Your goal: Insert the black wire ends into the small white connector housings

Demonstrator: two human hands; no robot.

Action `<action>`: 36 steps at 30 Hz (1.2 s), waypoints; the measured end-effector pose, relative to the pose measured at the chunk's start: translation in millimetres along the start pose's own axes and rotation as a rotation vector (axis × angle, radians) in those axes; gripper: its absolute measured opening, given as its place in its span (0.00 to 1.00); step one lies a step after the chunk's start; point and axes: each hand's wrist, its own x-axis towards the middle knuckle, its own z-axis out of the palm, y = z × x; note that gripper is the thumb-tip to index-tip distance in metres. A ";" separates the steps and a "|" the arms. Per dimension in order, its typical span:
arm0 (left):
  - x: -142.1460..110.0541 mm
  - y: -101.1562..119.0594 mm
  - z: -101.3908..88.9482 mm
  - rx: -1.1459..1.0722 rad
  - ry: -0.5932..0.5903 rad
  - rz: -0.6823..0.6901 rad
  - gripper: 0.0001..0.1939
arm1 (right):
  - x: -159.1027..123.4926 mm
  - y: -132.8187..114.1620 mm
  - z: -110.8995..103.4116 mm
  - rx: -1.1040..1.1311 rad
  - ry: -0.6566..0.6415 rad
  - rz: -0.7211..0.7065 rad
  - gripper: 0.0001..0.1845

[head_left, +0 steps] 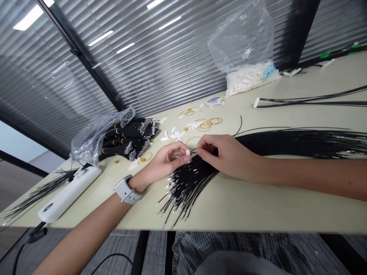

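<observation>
Small white connector (187, 152) sits between left hand (164, 158) and right hand (226, 152).

- Chunky smartwatch (126, 190) on the left wrist, pale grey-white sport band, rubbery look, strap with a pin-and-tuck sort of closure
- Watch screen turned out of view, so no clue what's on it
- Left forearm (83, 236) and right forearm (301, 172) both bare, right out to the frame edge
- Longish rounded fingernails (187, 159) on the left hand (163, 162), neat shape
- Checked fabric (229, 248) across the lap, dark-and-white grid, trousers or a long shirt hem, hard to say which
- Grey rounded blur (237, 265) along the bottom edge, maybe more clothing, too unclear to tell
</observation>
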 end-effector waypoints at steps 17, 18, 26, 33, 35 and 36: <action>-0.5 2.2 -0.8 -0.116 -0.030 -0.069 0.08 | -5.2 6.4 1.5 -0.142 0.043 -0.141 0.04; -0.8 2.0 -1.0 -0.116 -0.034 -0.064 0.08 | -5.1 6.3 1.4 -0.144 0.046 -0.143 0.05; -1.0 -0.6 -1.0 -0.098 -0.046 -0.039 0.09 | -5.2 4.9 1.7 -0.165 0.054 -0.148 0.05; -3.9 1.8 4.7 -0.020 -0.016 -0.069 0.09 | -7.5 6.4 6.3 -0.315 0.002 -0.262 0.12; -4.7 3.3 6.8 0.027 0.008 -0.065 0.08 | -6.9 6.8 7.1 -0.326 -0.006 -0.273 0.12; -4.5 4.0 7.7 0.033 0.017 -0.062 0.09 | -6.4 6.8 7.1 -0.323 -0.001 -0.282 0.11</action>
